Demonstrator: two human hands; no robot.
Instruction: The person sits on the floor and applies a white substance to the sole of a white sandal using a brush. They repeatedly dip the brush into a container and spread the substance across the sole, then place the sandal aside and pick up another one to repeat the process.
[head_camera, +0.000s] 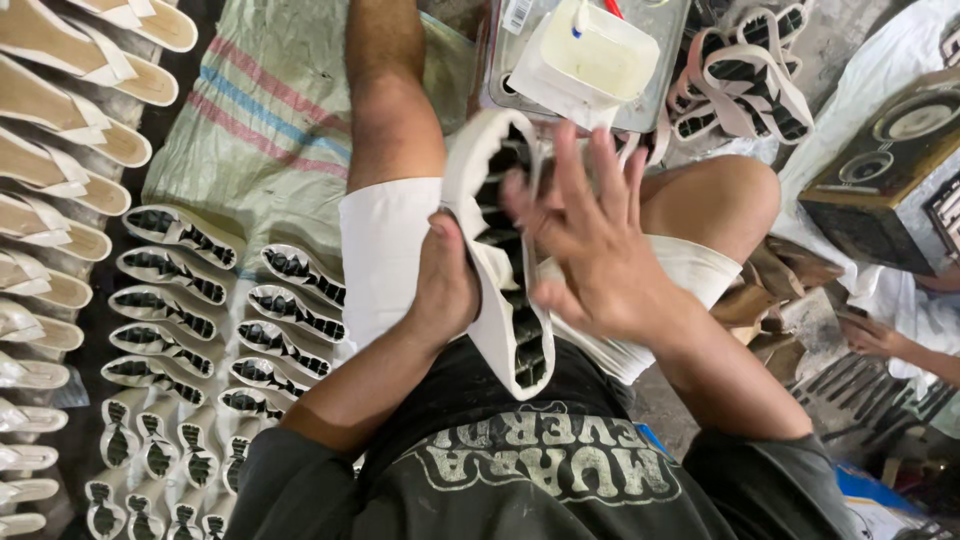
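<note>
We see a dim indoor scene under soft, even light that seems to fall from above, without hard shadows. The right hand is smeared by motion blur, its fingertips ghosted, while the left hand is sharper. The white sole between them is bright but keeps its detail. The pale tub at the top edge is the brightest spot, close to washed out. The floor at far left and the lower right corner sink into darkness. The wide lens stretches things at the edges, so the rows of sandals on the left fan outward. The dark shirt shows grain.
</note>
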